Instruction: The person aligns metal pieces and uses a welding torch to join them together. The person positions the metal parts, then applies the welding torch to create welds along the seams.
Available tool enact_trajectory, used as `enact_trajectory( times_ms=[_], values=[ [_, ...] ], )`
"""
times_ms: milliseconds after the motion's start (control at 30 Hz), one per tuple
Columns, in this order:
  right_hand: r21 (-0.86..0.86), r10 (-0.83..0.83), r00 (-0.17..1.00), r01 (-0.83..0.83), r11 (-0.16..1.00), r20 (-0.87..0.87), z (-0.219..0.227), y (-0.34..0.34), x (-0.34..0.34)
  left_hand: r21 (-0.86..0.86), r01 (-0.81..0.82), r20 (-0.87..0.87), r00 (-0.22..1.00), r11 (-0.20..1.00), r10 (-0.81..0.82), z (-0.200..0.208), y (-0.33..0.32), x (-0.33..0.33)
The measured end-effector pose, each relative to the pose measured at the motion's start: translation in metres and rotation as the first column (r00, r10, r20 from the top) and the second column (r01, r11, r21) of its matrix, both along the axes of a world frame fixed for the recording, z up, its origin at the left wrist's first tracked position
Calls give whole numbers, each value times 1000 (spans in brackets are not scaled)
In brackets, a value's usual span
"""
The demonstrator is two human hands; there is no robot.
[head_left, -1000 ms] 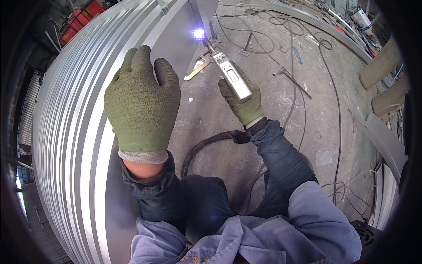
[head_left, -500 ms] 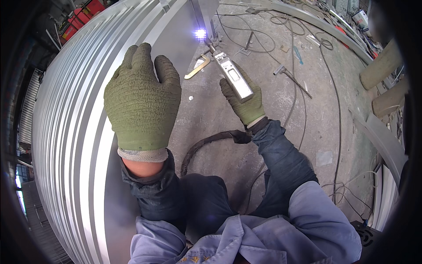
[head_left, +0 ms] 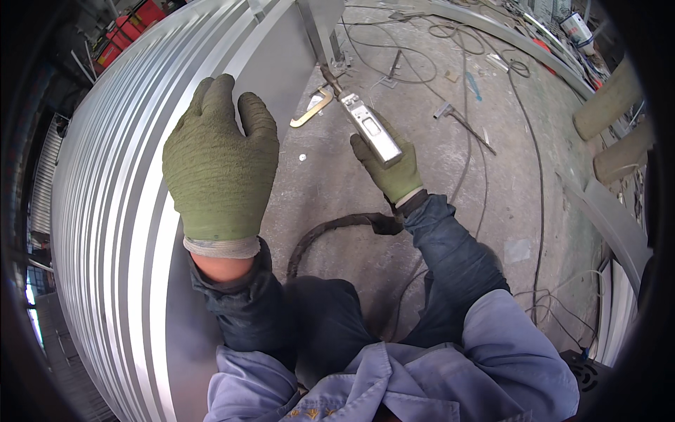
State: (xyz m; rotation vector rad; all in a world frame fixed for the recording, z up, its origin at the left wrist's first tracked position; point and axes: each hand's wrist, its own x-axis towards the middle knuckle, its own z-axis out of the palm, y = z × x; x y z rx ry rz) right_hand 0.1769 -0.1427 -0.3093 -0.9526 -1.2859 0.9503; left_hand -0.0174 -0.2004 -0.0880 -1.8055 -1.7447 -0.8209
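Observation:
My right hand (head_left: 399, 172), in a green glove, is closed around a silver handheld welding gun (head_left: 373, 132). The gun's narrow nozzle points up and away, its tip at the lower end of a metal bar (head_left: 313, 32) by the stack's far corner. No light shows at the tip. My left hand (head_left: 221, 165), also gloved in green, is raised over the ribbed stack of silver metal profiles (head_left: 105, 211). Its fingers stretch forward and the thumb stands apart; nothing shows in it, though the palm side is hidden. A dark sleeved hose (head_left: 337, 224) curves below my right wrist.
On the concrete floor lie a hook-shaped gold metal piece (head_left: 311, 112), a hammer-like tool (head_left: 464, 126) and several trailing cables (head_left: 538, 169). Two thick round posts (head_left: 605, 105) and long metal profiles (head_left: 612, 225) are at the right. Red objects (head_left: 126, 32) stand far left.
The bright violet-white light at the gun's tip has gone out. My left hand has shifted slightly left; the right hand still holds the gun in nearly the same place.

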Motion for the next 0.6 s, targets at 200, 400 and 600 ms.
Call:
enact_trajectory(
  times_ms=[200, 400, 600],
  values=[
    [-156, -94, 994, 85, 984, -49, 0, -10, 32, -24, -35, 12, 999, 999, 36, 2, -4, -2],
    [-210, -334, 935, 304, 929, -120, 5, 34, 101, -11, -64, -9, 998, 998, 64, -1, -1, -1],
    [-251, -469, 806, 401, 881, -361, 24, 62, 156, -83, -143, 21, 989, 986, 145, 5, 0, 2]
  ],
)
